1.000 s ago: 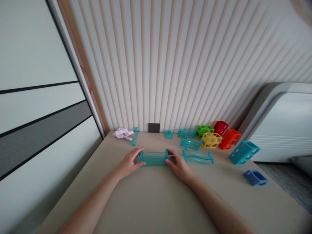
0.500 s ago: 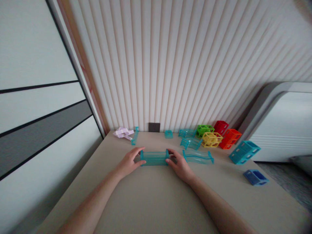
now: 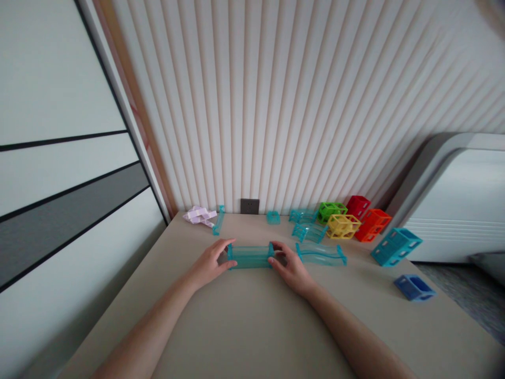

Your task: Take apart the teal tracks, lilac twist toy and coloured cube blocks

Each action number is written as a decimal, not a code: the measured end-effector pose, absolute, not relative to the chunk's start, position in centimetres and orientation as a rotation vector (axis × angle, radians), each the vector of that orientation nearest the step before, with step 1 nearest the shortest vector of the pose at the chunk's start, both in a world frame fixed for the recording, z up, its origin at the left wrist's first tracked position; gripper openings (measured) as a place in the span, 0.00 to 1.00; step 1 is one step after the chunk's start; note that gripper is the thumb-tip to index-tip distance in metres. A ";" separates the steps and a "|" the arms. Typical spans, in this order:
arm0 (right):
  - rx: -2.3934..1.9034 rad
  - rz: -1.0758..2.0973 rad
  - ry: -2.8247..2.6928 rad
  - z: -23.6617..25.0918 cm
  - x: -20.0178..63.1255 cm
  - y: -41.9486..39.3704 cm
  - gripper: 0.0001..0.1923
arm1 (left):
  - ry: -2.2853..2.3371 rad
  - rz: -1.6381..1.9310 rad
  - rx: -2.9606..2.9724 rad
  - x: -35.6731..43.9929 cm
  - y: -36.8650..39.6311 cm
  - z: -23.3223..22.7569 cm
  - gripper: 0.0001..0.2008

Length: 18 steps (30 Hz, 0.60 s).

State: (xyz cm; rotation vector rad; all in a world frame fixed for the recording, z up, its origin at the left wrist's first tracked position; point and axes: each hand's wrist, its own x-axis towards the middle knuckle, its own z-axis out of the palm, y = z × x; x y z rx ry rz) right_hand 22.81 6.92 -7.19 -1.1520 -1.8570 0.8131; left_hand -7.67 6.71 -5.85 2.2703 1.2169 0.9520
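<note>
A straight, see-through teal track piece (image 3: 251,257) lies lengthwise across the table in front of me. My left hand (image 3: 215,261) grips its left end, fingers behind and thumb in front. At the opposite end, my right hand (image 3: 290,267) holds it the same way. Just right of that hand rests a wavy teal track piece (image 3: 321,255). Two curved teal pieces, one nearer (image 3: 310,232) and one farther (image 3: 303,216), sit behind it.
Along the right stand block frames: green (image 3: 332,211), yellow (image 3: 343,226), red (image 3: 358,207), orange (image 3: 373,225), teal (image 3: 396,247) and blue (image 3: 414,287). At the back are a small teal piece (image 3: 273,217), a narrow teal track (image 3: 219,220), pale lilac pieces (image 3: 200,215) and a wall socket (image 3: 250,206).
</note>
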 end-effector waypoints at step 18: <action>-1.135 0.828 -1.949 -7.5 22.9 7.7 0.22 | 1.224 0.925 2.232 -7.7 6.6 -5.8 0.27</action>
